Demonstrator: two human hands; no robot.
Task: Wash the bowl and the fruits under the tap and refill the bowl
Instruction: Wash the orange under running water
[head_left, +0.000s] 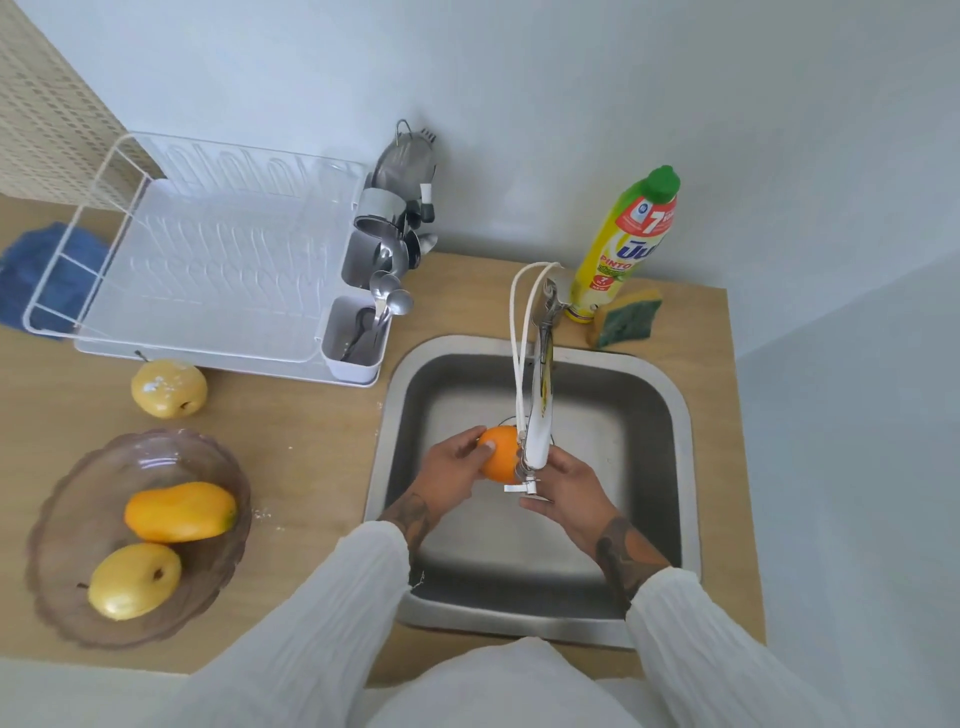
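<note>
Over the sink (670, 415), the left hand (452, 467) curls around an orange (497, 451), held right under the tap (537, 415) — the right hand (563, 488) is just beside it at the spout's tip, fingers loosely bent, though whether it grips the fruit I cannot tell. On the wooden surface (311, 447) to the left, the bowl (67, 571) holds a mango (179, 512) and a yellow apple (135, 581) — another yellow apple (169, 388) sits near the dish rack (208, 270).
</note>
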